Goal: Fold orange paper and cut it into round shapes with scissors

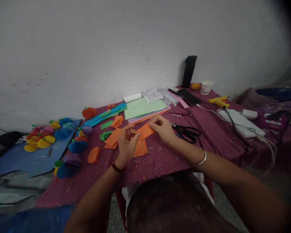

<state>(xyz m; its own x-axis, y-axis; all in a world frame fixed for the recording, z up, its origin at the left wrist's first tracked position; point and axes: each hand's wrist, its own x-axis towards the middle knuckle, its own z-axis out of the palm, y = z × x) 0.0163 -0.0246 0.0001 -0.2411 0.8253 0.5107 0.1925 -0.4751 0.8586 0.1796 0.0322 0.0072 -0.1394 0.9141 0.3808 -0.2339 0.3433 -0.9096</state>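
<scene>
checked cloth [174, 158] under left hand [126, 142] and right hand [163, 127], both pinching orange paper [145, 130]

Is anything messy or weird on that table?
Yes: tiny paper scraps lie scattered over the checked cloth below the orange paper that the left hand and right hand pinch. Nothing looks spilled or broken.

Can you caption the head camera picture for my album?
Left hand and right hand hold an orange paper piece above a checked cloth, scissors and paper fruits nearby.
</scene>
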